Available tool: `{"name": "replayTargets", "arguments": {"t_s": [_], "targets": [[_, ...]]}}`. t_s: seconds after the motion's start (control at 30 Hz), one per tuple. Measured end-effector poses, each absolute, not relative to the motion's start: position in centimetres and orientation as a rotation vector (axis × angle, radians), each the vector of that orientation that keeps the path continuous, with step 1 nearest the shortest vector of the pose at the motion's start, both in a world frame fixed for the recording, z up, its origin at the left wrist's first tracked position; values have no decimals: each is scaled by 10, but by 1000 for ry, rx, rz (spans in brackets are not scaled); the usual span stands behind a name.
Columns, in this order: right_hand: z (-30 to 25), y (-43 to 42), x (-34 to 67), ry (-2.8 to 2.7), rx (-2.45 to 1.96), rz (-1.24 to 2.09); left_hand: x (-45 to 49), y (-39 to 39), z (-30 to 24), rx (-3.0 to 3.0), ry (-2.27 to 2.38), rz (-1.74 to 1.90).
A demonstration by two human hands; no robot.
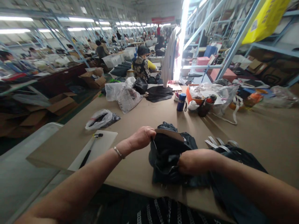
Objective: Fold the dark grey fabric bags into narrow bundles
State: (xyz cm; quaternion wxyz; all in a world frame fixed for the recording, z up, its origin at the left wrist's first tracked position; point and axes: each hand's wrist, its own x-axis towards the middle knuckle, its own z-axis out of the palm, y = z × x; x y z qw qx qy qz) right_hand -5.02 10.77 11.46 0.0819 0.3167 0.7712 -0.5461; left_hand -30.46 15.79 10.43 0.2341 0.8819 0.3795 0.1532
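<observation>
A dark, soft bag-like piece (167, 152) of black material lies on the brown table in front of me, its opening facing up towards me. A stiff tan strip (170, 134) shows along its far edge. My left hand (146, 136), with a bracelet at the wrist, is closed on the left end of that edge. My right hand (191, 161) is closed at the near right side of the opening, gripping the black material; its fingertips are partly hidden. Beside my right forearm lies another dark bag piece (238, 155) with pale straps.
A hammer (90, 151) rests on a white board (106, 140) at the left. An open plastic bag (101, 119) with dark contents lies behind it. Farther back stand a blue flask (181, 102), a dark bottle (206, 105) and an orange box (193, 95). A co-worker (142, 65) sits beyond the table.
</observation>
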Motion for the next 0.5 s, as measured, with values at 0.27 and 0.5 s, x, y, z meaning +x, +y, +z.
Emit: {"name": "replayTargets", "arguments": {"t_s": [0.27,0.5], "targets": [[143,152,-34,3046,1462,-903,-265,159,127,1463,892,742],[123,146,-6,2465,1432,-1980,-230,160,135,1126,607,619]]}}
